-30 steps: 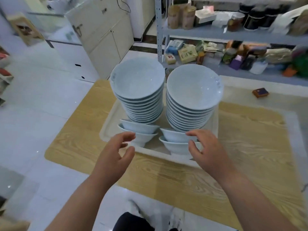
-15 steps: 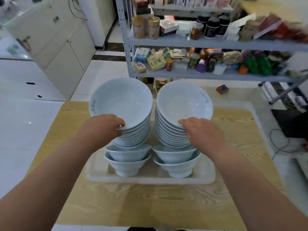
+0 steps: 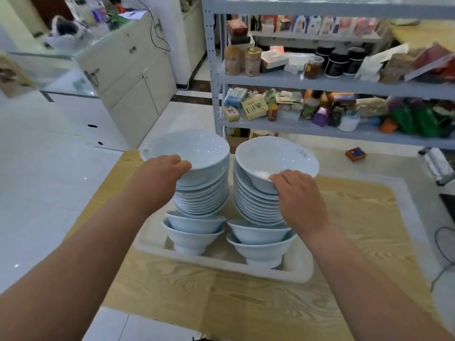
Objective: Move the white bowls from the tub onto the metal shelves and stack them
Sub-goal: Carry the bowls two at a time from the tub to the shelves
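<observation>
Below, a wood-grain mat (image 3: 221, 303) on white tile (image 3: 49, 193) bears the tub (image 3: 221, 263); both hands (image 3: 157, 173) (image 3: 298, 190) grip top bowls (image 3: 197, 148) (image 3: 275, 156).

The floor (image 3: 49, 193) is laid with pale glossy tiles, and a wood-grain mat (image 3: 221, 299) is spread over it. A cream cabinet (image 3: 133, 77) is set at the left. Grey shelves (image 3: 344, 84) at the back are crowded with tins (image 3: 242, 60), jars (image 3: 341, 61) and packets (image 3: 254, 109). A small box (image 3: 355, 153) is left on the floor nearby.
</observation>
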